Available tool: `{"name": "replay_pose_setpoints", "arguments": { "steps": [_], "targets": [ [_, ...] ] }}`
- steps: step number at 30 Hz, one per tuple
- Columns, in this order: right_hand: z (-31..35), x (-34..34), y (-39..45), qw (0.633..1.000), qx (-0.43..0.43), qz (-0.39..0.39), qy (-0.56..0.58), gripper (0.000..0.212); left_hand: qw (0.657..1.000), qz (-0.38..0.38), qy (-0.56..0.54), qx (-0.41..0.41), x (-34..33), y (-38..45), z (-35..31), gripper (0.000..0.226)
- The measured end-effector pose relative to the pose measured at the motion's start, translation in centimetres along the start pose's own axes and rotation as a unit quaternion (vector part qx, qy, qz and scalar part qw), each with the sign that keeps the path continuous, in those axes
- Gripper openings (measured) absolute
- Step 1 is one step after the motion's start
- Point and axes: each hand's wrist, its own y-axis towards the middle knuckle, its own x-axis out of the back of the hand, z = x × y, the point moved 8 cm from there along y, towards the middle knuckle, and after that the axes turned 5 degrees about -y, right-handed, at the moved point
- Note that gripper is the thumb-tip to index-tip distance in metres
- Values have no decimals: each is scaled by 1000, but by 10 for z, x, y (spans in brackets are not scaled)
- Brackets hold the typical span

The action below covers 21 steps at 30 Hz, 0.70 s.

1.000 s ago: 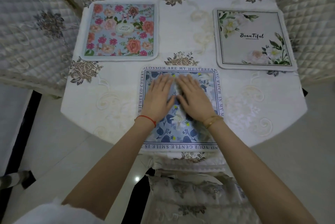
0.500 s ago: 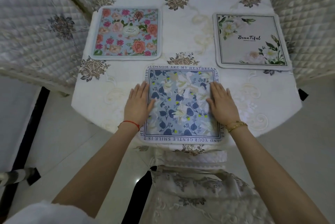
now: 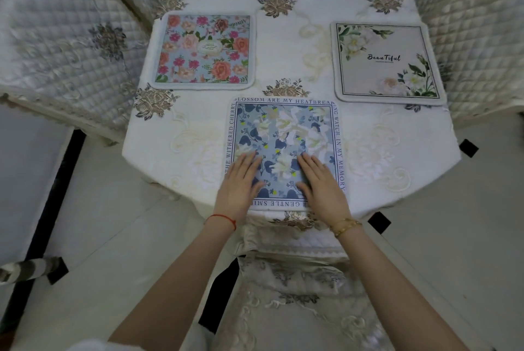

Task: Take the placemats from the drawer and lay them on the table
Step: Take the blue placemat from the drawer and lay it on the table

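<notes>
With both palms flat on the blue placemat (image 3: 285, 135), the left hand (image 3: 239, 184) and right hand (image 3: 321, 184) show a spread grip, fingers straight, pinching nothing. The mat lies under them at the worktop (image 3: 292, 38) near edge; judged best smoothed outward with even pressure, keeping its edge square to that edge.

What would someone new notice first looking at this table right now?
Probably the blue floral placemat at the table's near edge, with the left hand and right hand lying flat on its near half. Behind it lie a pink rose placemat at far left and a pale "Beautiful" placemat at far right.
</notes>
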Motion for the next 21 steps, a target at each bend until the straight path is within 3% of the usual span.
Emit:
{"name": "replay_pose_setpoints", "arguments": {
  "steps": [8,14,21],
  "targets": [
    [-38,25,-36,995,-90,-44,14,59,996,-38,-51,56,21,-36,30,58],
    [43,-11,-24,1000,19,-9,-13,60,998,-38,9,46,8,-40,-11,69],
    [1,-11,-47,1000,-4,-4,1,59,999,-20,-12,22,-6,-42,-2,72]
  ]
}}
